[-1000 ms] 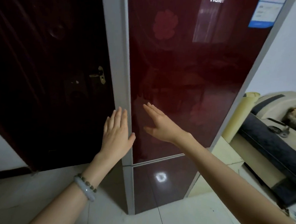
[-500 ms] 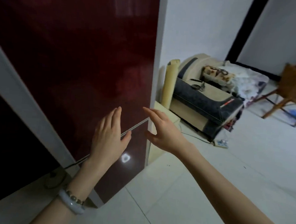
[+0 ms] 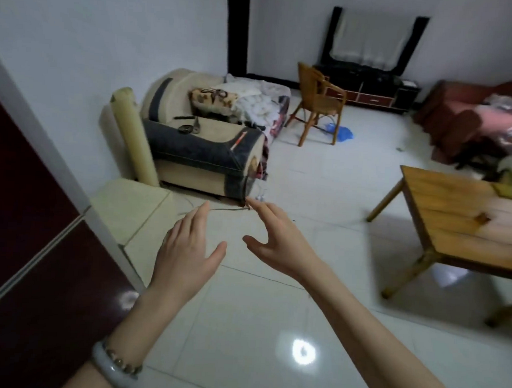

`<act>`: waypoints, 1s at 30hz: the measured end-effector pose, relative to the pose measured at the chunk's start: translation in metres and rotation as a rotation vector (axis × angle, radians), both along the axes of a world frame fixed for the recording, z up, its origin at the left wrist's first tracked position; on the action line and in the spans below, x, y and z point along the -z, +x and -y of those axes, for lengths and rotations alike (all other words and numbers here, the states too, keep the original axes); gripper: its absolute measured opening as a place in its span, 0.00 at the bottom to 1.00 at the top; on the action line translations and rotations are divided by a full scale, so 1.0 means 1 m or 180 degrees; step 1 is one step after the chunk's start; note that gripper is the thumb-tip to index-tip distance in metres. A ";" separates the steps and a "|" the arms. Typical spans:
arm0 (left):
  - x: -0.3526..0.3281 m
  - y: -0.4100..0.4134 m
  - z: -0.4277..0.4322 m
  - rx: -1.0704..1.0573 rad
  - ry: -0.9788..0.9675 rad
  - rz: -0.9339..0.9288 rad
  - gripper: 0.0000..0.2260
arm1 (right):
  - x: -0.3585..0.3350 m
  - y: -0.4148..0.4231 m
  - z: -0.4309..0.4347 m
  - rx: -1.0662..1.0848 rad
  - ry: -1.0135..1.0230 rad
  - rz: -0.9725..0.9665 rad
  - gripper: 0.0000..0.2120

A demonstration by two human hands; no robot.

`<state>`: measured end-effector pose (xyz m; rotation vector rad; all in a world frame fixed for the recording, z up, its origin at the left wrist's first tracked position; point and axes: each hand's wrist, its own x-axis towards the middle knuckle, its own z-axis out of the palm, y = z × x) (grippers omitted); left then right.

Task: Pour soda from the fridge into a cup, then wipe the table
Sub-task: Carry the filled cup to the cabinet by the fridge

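The dark red fridge (image 3: pixel 24 241) stands at the left edge, its doors closed, a silver seam between upper and lower door. My left hand (image 3: pixel 186 252) is held out over the floor to the right of the fridge, fingers straight, holding nothing. My right hand (image 3: pixel 276 239) hovers beside it, fingers spread and loose, also empty. A low wooden table (image 3: pixel 461 222) stands at the right. No soda or cup is in view.
A beige and grey sofa (image 3: pixel 203 149) sits against the far wall with a rolled mat (image 3: pixel 133 134) leaning beside it. A wooden chair (image 3: pixel 319 99), a dark TV stand (image 3: pixel 367 84) and a red couch (image 3: pixel 475 116) stand further back. The white tiled floor (image 3: pixel 271 328) lies ahead.
The view has swung right, from the fridge door to the room. Both hands have come away from the fridge front and now hover over the floor.
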<state>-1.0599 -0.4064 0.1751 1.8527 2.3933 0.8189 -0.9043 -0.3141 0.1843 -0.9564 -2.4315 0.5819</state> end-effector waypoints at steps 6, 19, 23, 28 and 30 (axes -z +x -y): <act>0.011 0.123 -0.062 0.0631 0.0032 -0.0444 0.32 | 0.014 0.143 -0.028 0.0681 0.0117 0.0220 0.32; 0.018 0.334 -0.166 0.2034 0.0339 -0.0986 0.32 | 0.023 0.358 -0.053 0.2089 0.0254 0.0418 0.31; 0.025 0.391 -0.207 0.2346 0.0377 -0.1081 0.31 | 0.033 0.412 -0.075 0.2482 0.0326 0.0663 0.30; 0.037 0.464 -0.272 0.2613 0.0399 -0.1113 0.29 | 0.036 0.481 -0.120 0.2930 0.0360 0.1043 0.30; 0.039 0.494 -0.299 0.2699 0.0400 -0.1129 0.28 | 0.035 0.508 -0.142 0.3009 0.0329 0.1163 0.30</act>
